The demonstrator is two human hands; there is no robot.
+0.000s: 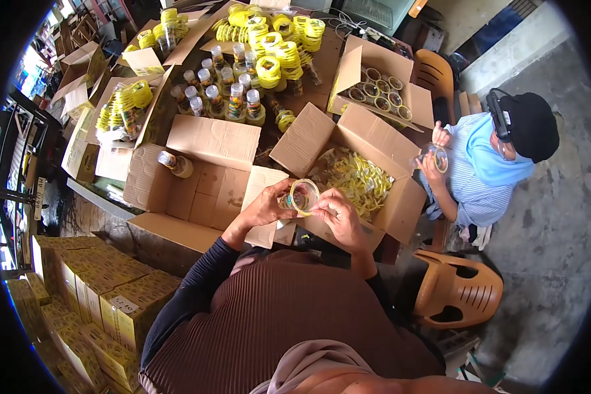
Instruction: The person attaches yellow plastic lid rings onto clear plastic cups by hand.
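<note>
My left hand (267,209) is wrapped round the side of a clear plastic cup (304,196) with a yellow rim, its round mouth tilted up toward me. At the cup's right edge, the fingers of my right hand (340,220) are pinched together on the rim; anything small between them is too fine to make out. Just beyond my hands stands an open carton (391,148) holding a heap of small yellow-and-clear packets (358,180). Left of my hands is another open carton (207,197), with a single capped bottle (176,164) leaning in its far left corner.
Several capped bottles (235,102) stand on the table behind the cartons, near stacks of yellow ring-shaped pieces (269,69). A carton of cups (377,92) sits at back right. A co-worker (499,157) at right holds a clear cup (435,159). Yellow boxes (125,305) are stacked lower left.
</note>
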